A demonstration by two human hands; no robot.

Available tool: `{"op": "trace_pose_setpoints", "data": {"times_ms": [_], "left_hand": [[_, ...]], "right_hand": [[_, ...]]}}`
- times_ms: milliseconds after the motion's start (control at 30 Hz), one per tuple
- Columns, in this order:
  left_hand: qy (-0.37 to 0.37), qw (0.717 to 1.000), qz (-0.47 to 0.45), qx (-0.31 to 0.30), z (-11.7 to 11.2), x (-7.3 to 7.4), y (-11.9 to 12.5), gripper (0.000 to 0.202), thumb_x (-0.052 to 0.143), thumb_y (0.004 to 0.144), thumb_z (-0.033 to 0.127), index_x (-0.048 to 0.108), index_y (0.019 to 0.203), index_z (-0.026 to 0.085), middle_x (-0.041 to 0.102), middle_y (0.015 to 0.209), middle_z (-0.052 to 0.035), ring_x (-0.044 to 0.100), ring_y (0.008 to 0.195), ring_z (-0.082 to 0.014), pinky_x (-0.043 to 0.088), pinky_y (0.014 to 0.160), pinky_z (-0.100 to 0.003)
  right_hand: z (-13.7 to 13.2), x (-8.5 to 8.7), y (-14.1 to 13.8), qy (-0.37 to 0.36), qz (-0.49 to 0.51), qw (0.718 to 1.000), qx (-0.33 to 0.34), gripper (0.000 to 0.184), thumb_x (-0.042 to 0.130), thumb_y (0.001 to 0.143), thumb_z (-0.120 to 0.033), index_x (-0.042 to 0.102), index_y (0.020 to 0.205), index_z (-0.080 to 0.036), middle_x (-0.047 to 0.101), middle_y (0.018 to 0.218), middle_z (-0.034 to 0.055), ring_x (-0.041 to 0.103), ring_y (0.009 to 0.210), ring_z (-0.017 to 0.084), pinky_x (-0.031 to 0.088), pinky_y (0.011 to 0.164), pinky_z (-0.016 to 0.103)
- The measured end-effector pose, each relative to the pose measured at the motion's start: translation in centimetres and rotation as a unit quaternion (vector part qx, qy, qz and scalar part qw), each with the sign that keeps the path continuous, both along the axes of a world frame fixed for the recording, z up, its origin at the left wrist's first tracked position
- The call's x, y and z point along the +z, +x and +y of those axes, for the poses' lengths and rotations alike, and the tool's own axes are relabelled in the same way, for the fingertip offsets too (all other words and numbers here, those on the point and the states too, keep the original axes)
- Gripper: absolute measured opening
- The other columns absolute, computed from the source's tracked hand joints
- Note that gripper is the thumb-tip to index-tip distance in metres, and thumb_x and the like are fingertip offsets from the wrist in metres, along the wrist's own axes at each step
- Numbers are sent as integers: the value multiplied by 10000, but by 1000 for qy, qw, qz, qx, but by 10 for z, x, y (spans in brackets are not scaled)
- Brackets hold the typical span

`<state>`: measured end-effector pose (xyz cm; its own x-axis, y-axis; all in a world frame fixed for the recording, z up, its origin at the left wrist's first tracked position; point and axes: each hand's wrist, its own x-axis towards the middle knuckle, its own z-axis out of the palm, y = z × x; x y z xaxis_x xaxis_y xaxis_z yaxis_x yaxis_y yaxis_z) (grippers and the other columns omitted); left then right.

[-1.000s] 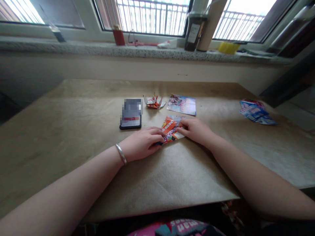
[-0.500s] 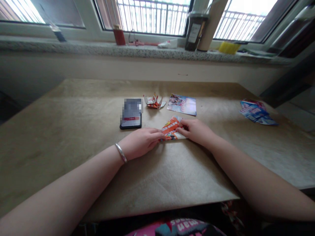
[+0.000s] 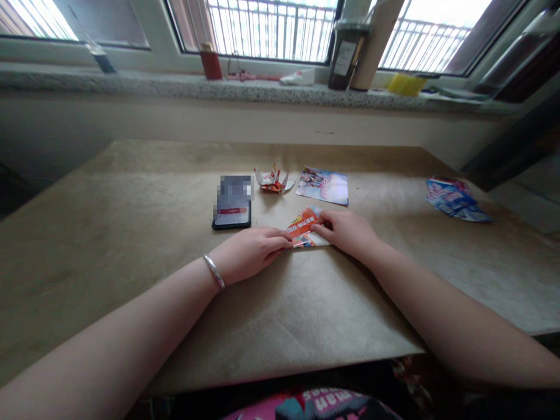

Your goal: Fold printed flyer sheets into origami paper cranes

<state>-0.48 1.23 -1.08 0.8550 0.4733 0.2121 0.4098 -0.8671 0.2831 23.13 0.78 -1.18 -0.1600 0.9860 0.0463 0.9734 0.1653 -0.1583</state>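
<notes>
A folded sheet of printed paper (image 3: 301,226), orange with white lettering and a pale lower right corner, lies on the table between my hands. My left hand (image 3: 258,248), with a silver bangle at the wrist, has its fingers together on the paper's left corner. At the right side, my right hand (image 3: 343,229) pinches the paper between thumb and bent fingers. Beyond the paper sits a folded paper crane (image 3: 275,182) in red and white. A flat printed sheet (image 3: 322,185) in blue and pink lies to the crane's right.
A phone (image 3: 233,202) with a lit, partly blurred screen lies left of the crane. Several blue printed sheets (image 3: 457,200) are piled at the right of the table (image 3: 109,245). Along the windowsill (image 3: 157,86) stand a dark jar (image 3: 347,55), a red container (image 3: 211,61) and a yellow item (image 3: 406,84).
My right hand has shifted very slightly left along the paper. Both hands keep their hold, and the rest stays in place.
</notes>
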Motion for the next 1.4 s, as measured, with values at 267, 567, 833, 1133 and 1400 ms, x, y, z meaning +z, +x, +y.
{"op": "trace_pose_setpoints", "data": {"times_ms": [267, 567, 833, 1133, 1400], "left_hand": [[23, 1000, 11, -1, 0, -1, -1, 303, 437, 898, 125, 642, 1116, 177, 640, 1168, -66, 627, 1005, -168, 504, 908, -313], [28, 999, 15, 7, 1, -4, -2, 304, 440, 903, 134, 633, 1131, 189, 640, 1167, -67, 622, 1018, -168, 504, 919, -333], [53, 999, 10, 7, 1, -3, -1, 288, 449, 907, 146, 639, 1118, 189, 653, 1141, -57, 617, 1026, -170, 508, 917, -337], [47, 998, -34, -8, 4, -8, 0, 288, 434, 923, 164, 637, 1122, 207, 658, 1140, -47, 628, 1013, -148, 510, 916, -307], [34, 997, -63, -43, 9, -11, -1, 308, 423, 911, 127, 631, 1126, 202, 646, 1170, -43, 616, 1047, -132, 487, 952, -280]], "right_hand": [[1, 1, -1, -13, -18, 1000, -19, 344, 443, 862, -509, 647, 841, -233, 674, 774, 45, 548, 646, 169, 258, 504, 250], [1, 2, -1, -9, -42, 998, -35, 358, 439, 854, -533, 652, 843, -245, 688, 782, 54, 582, 652, 192, 233, 480, 256], [-1, -2, -2, 46, -73, 996, -27, 365, 435, 868, -524, 630, 806, -222, 681, 768, 51, 578, 632, 189, 243, 483, 267], [-13, 2, -10, 140, -41, 974, 171, 291, 468, 899, -411, 646, 843, -188, 678, 951, 61, 558, 897, 213, 370, 825, 337], [-17, 1, -21, 110, -32, 977, 178, 261, 461, 903, -356, 645, 856, -176, 665, 960, 78, 556, 938, 220, 376, 813, 333]]}}
